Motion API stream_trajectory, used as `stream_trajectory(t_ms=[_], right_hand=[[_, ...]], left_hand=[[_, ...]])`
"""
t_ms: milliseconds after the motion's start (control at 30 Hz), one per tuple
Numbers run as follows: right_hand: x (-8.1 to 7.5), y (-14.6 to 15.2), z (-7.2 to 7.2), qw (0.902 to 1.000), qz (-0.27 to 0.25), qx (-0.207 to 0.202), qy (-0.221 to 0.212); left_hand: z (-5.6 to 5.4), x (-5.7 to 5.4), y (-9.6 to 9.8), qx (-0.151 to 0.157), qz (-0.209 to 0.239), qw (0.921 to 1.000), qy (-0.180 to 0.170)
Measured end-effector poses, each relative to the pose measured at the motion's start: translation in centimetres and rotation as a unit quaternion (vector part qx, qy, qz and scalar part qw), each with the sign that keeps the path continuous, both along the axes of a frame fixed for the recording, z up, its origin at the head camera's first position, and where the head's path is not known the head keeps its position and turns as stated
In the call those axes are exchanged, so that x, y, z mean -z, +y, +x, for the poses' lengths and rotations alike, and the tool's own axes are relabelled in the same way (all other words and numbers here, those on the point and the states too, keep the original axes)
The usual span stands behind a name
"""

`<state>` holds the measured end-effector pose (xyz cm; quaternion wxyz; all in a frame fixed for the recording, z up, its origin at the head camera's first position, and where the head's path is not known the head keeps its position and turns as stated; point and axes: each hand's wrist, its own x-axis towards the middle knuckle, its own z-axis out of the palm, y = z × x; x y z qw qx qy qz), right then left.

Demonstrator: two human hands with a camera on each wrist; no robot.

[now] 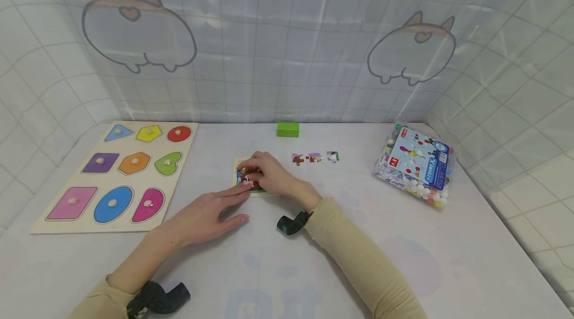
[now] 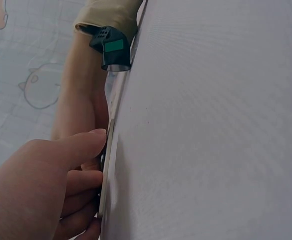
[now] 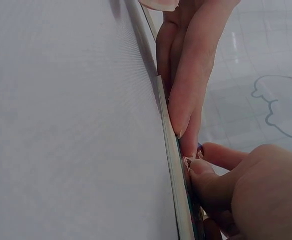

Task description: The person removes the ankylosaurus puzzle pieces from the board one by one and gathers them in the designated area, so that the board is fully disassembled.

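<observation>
A small jigsaw puzzle board point(image 1: 270, 193) with a pale frame and a brown picture lies mid-table, partly hidden by both hands. My right hand point(image 1: 274, 173) is over it. In the right wrist view, the thumb and index finger pinch a small puzzle piece point(image 3: 199, 152) just at the board's surface. My left hand point(image 1: 204, 217) reaches in from the lower left with its fingers extended. Its fingertips rest on the board's left part, close to the right thumb. Three loose puzzle pieces point(image 1: 312, 158) lie in a row to the right of the board.
A wooden shape board point(image 1: 148, 159) with colourful knobbed shapes lies on the left. Behind the puzzle stands a green block point(image 1: 288, 129). On the right is a clear package of beads point(image 1: 414, 164) with a printed label. A patterned curtain point(image 1: 278, 45) hangs behind the table.
</observation>
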<state>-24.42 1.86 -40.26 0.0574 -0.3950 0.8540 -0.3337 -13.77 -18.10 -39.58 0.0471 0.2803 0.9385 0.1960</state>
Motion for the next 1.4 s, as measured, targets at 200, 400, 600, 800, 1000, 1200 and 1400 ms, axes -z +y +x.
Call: stream_trajectory(t_ms=[200, 400, 600, 800, 1000, 1200, 1400], right_hand=[[-0.1, 0.0, 0.1, 0.9999, -0.006, -0.005, -0.014], [0.1, -0.1, 0.1, 1.0000, -0.002, -0.004, -0.004], [0.2, -0.1, 0.1, 0.9999, -0.007, 0.006, -0.010], [0.0, 0.0, 0.1, 0.9995, -0.015, 0.020, -0.022], [0.1, 0.1, 0.0, 0.9990, -0.024, 0.024, -0.027], [0.0, -0.1, -0.1, 0.9990, -0.025, 0.028, -0.026], [-0.8, 0.7, 0.2, 0.9986, -0.027, 0.036, -0.026]], left_hand=[[0.0, 0.1, -0.1, -0.001, 0.000, 1.0000, -0.003], [0.0, 0.1, -0.1, -0.001, 0.000, 1.0000, -0.006], [0.1, 0.0, -0.1, -0.001, -0.002, 1.0000, -0.002], [0.1, -0.1, 0.0, -0.002, -0.009, 0.9999, 0.009], [0.0, -0.1, 0.1, 0.001, -0.015, 0.9998, 0.013], [0.0, -0.4, 0.0, 0.004, -0.009, 0.9999, 0.013], [0.1, -0.4, 0.0, 0.000, -0.006, 1.0000, 0.004]])
